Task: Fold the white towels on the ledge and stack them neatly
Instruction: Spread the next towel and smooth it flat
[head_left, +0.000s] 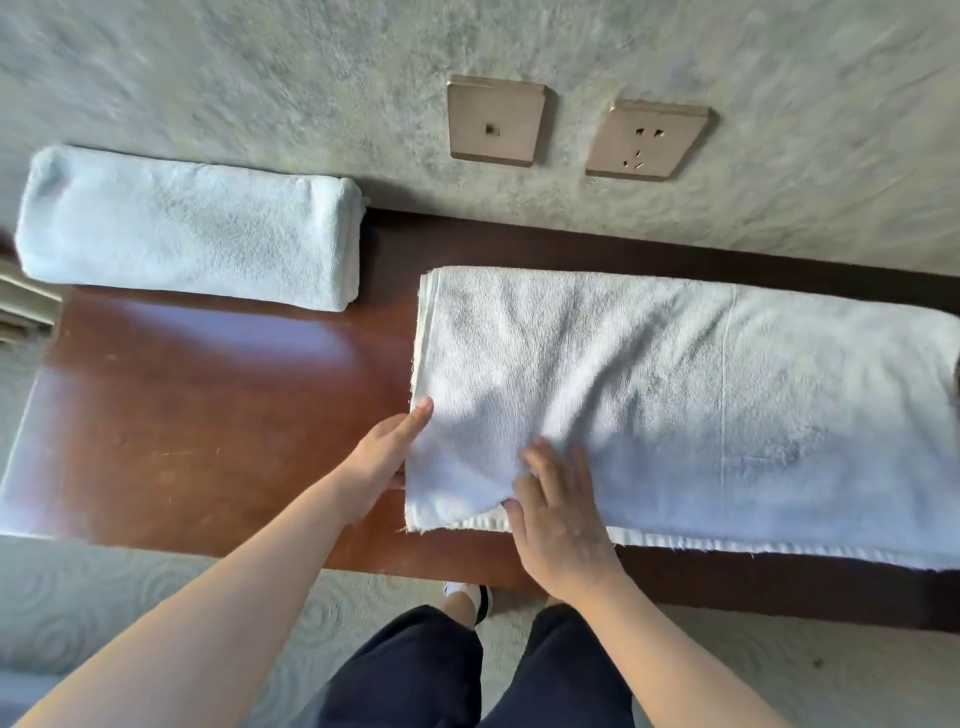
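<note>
- The left hand is at the left edge of the white towel, near its front left corner. Its forefinger lies straight along the top of the cloth; the other fingers are hidden under the edge, so it looks to be holding that edge, though the grip itself cannot be seen.
- The right hand lies on top of the same towel just beside the left hand, at the near hem. Its fingers are spread and only gently bent, pressing on the cloth, with the thumb at the front edge.
- The white towel is spread flat in a long band on the right part of the dark reddish-brown bench. It is doubled over, with a lower layer showing along the front hem, and its right end runs out of view.
- A folded towel lies as a thick oblong block at the far left of the bench, against the wall and well apart from the spread one.
- Two tan wall plates are set in the textured grey-green wall above the bench: a plain plate and a power socket to its right.
- Below the bench edge are the person's dark trousers, a shoe and a pale patterned carpet.
</note>
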